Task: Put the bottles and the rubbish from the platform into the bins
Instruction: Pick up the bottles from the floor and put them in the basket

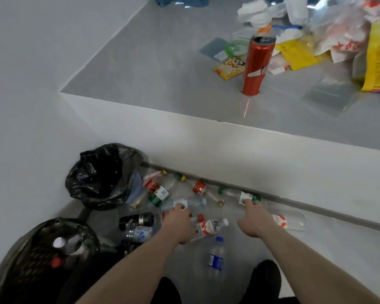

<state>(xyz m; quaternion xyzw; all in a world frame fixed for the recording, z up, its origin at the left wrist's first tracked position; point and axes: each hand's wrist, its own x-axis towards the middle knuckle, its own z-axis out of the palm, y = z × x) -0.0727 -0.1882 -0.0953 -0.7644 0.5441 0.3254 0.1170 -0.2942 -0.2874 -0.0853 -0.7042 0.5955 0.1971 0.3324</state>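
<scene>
Several plastic bottles lie on the floor at the foot of the white platform (184, 137). My left hand (178, 223) reaches down and curls its fingers over a clear bottle with a pale label (192, 202). My right hand (256, 218) stretches forward, thumb spread, its fingertips touching a bottle with a white and green label (246, 195) by the platform's base. Two bins lined with black bags stand at the left: the far bin (101, 176) and the near bin (37, 260), which holds bottles with a white and a red cap.
On the platform stand a red can (258, 64) and a pile of wrappers, bags and paper (312, 34). A blue-labelled bottle (216, 257), a red-and-white one (211, 228) and a dark one (138, 219) lie near my feet. A grey wall is at left.
</scene>
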